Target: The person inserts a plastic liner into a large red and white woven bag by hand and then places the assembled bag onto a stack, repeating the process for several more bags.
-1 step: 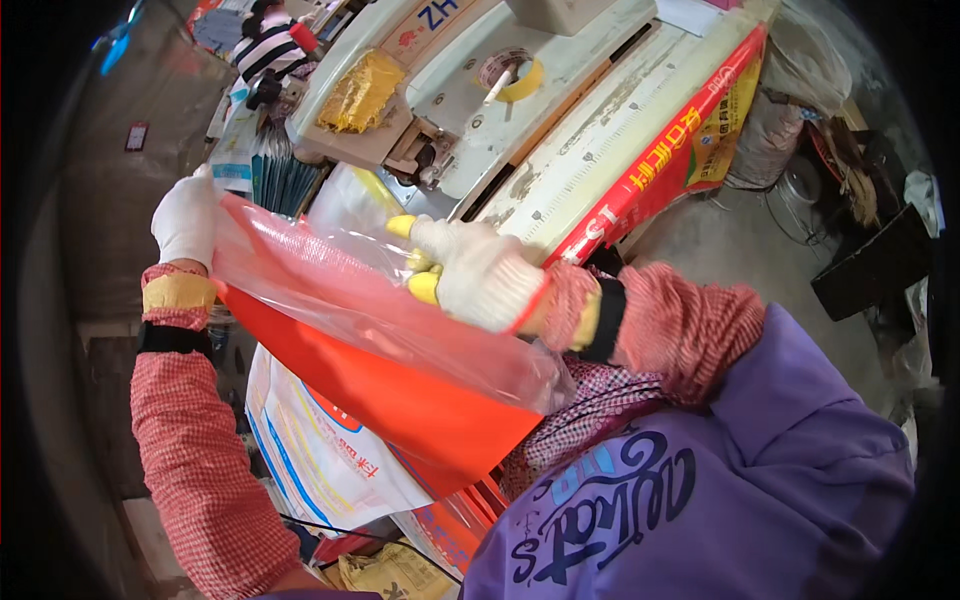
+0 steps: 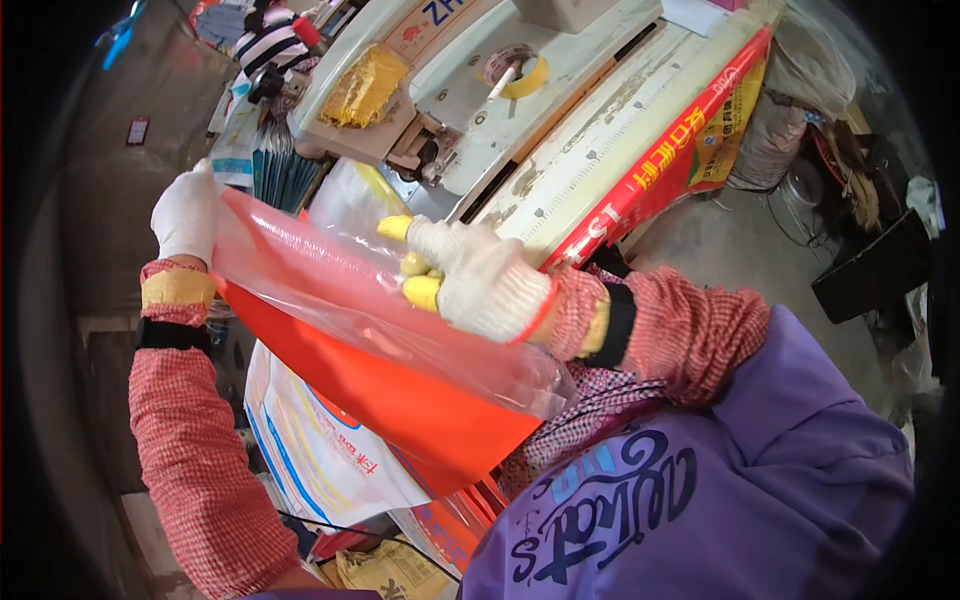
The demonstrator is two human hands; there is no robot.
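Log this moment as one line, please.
left hand: grips red bag corner | right hand: holds clear plastic liner | sealing machine behind

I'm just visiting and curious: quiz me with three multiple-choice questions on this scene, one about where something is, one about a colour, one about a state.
1. Where is the roll of tape?
A. on the pale machine top
B. on the floor
C. in the left hand

2. What colour is the opaque sheet under the clear plastic bag?
A. blue
B. orange-red
C. black

3. How is the bag held?
A. lying loose, untouched
B. by one hand only
C. by both gloved hands

Answers:
1 A, it lies on the machine top beyond the hands.
2 B, the sheet shows orange-red below the bag.
3 C, the left hand has a grip on the bag's far end, the right hand on its upper edge.
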